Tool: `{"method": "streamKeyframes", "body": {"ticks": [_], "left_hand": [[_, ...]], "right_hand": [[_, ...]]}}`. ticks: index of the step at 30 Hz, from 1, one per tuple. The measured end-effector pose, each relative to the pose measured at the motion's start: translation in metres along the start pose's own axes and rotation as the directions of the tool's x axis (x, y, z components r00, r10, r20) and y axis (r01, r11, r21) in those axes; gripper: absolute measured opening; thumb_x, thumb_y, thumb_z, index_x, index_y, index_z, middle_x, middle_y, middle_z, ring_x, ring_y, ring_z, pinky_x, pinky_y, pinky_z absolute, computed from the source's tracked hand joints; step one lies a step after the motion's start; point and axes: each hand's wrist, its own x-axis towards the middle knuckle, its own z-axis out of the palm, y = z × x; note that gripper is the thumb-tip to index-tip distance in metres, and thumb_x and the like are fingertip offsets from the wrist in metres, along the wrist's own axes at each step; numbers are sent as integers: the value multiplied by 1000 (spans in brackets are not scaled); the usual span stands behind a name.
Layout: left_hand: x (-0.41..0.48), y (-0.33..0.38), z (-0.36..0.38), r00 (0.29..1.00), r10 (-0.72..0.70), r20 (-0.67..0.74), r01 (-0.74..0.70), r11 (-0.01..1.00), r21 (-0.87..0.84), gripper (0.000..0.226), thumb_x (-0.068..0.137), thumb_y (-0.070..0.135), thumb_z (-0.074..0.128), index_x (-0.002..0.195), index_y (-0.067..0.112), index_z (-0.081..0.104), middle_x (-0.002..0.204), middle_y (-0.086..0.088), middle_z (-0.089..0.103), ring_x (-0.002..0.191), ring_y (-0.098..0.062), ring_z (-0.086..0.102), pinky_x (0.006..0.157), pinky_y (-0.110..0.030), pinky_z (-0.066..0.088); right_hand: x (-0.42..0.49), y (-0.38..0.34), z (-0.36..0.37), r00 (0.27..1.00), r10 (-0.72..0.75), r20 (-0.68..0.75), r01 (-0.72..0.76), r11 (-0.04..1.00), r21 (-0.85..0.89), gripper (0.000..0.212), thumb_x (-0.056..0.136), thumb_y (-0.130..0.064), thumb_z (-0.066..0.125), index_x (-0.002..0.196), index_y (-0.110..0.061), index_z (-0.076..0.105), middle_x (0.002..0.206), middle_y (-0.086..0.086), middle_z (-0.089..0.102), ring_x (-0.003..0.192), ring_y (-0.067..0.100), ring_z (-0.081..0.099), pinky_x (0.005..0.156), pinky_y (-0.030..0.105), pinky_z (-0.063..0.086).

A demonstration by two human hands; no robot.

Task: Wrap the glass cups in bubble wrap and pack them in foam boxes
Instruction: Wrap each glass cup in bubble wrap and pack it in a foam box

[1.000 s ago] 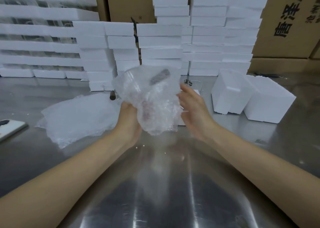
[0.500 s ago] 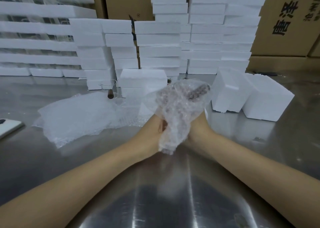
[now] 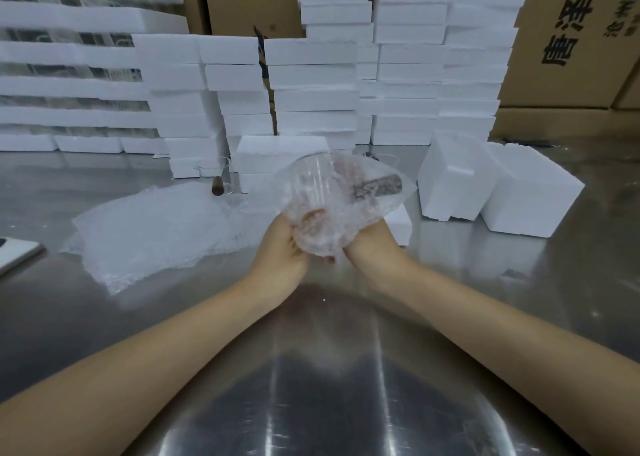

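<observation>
Steel is met first: a shiny steel table, over which both forearms are stretched toward the far side. At their ends the left hand and the right hand are brought close together, and both are clamped from below on one bundle, a glass cup rolled in bubble wrap. The bundle is held above the table, just over the hands. Its rim is turned up and toward the far left, while a dark handle is pointed to the right, so the long axis is judged to lie left to right, a little tilted. Directly behind the bundle a low foam box is standing, probably the target; whether it is open cannot be told. Neither hand is clearly nearer to it, and nothing is seen between. To the left spare sheets are spread, with a bare second cup just beyond them. To the right two foam blocks are set together. Farther away, foam stacks and cardboard cartons are piled.
</observation>
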Motion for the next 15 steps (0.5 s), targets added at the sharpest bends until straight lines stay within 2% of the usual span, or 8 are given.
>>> {"method": "streamKeyframes", "body": {"ticks": [2, 5, 8, 11, 13, 15], "left_hand": [[2, -1, -3, 996, 87, 9, -87, 994, 71, 40, 90, -22, 35, 76, 6, 61, 49, 1, 58, 44, -2, 54, 45, -13, 45], [1, -2, -7, 988, 149, 52, -156, 967, 203, 43, 83, -26, 37, 65, 6, 58, 44, 1, 54, 41, -8, 50, 44, -18, 45], [1, -6, -6, 985, 165, 53, -173, 956, 237, 44, 87, -22, 39, 61, 9, 57, 44, 1, 52, 40, -10, 48, 44, -21, 44], [9, -6, -10, 994, 102, -22, -94, 963, 253, 48, 95, -14, 33, 56, 9, 52, 40, -1, 50, 35, -6, 46, 43, -15, 40], [9, -5, -14, 988, 154, -7, -149, 965, 214, 41, 92, -11, 35, 60, 5, 55, 51, -11, 54, 40, -12, 46, 43, -20, 39], [6, -6, -14, 978, 210, 18, -208, 949, 238, 31, 90, 3, 39, 66, 6, 59, 58, -18, 54, 41, -15, 46, 47, -26, 40]], "right_hand": [[-5, -6, 1, 996, -56, 63, 59, 997, -49, 38, 91, 12, 41, 63, -10, 52, 54, 5, 54, 46, 2, 52, 50, 15, 46], [-9, -9, -4, 983, -109, 149, 122, 989, -83, 34, 84, 7, 45, 55, -9, 56, 45, -3, 57, 43, 6, 55, 53, 21, 50], [-11, -9, -6, 955, -173, 241, 190, 981, -50, 20, 75, -6, 45, 63, -12, 60, 50, -4, 59, 49, 10, 57, 56, 29, 51], [-14, -6, -2, 918, -242, 314, 262, 965, -22, 12, 81, -12, 51, 74, -17, 59, 61, -10, 62, 60, 3, 58, 58, 21, 48], [-14, -4, 2, 921, -250, 297, 269, 963, -24, 9, 84, -15, 56, 78, -21, 59, 64, -14, 63, 61, 0, 58, 59, 16, 47], [-12, -4, 3, 947, -254, 198, 252, 967, 34, 9, 83, -11, 57, 77, -17, 60, 62, -10, 64, 53, 7, 58, 55, 20, 48]]}}
